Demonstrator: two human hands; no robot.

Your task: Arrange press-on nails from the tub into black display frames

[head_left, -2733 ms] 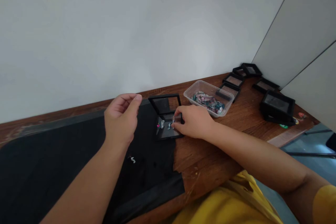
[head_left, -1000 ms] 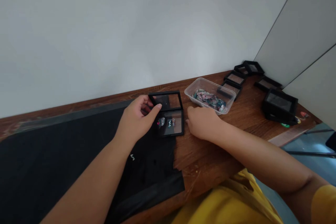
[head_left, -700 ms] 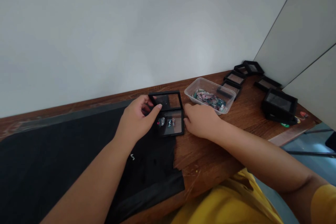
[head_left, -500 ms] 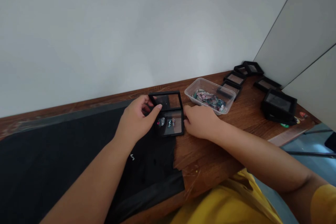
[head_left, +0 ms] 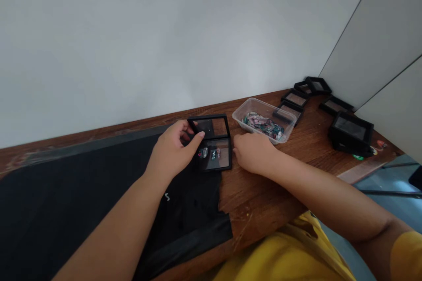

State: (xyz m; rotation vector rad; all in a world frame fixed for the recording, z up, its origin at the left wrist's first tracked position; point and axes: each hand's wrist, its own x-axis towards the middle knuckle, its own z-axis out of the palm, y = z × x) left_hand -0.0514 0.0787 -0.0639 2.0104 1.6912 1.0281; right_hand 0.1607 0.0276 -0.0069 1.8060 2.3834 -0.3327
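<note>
A hinged black display case (head_left: 230, 154) with clear windows lies unfolded, its lid half raised toward the wall. Several small shiny pieces (head_left: 213, 154), silvery, teal and pink, show inside its lower half. My left hand (head_left: 178, 142) grips the case's left side, thumb over the lid's edge and fingers behind it. My right hand (head_left: 253, 153) is closed just right of the case, knuckles up, with a narrow gap between them. Its fingertips are turned under, so anything in them is hidden. Behind it stands a clear plastic tub (head_left: 290, 131) holding many small shiny pieces (head_left: 262, 124).
Several black cases (head_left: 295, 97) lie at the back right. A thicker black case or stack (head_left: 351, 131) is near the table's right end, beside small colourful bits (head_left: 358, 157). Black sheeting (head_left: 82, 193) covers the wooden table's left part. A white wall (head_left: 132, 44) rises behind.
My right hand has shifted slightly right, away from the case's edge. My left hand keeps its grip on the case, which stands almost the same.
</note>
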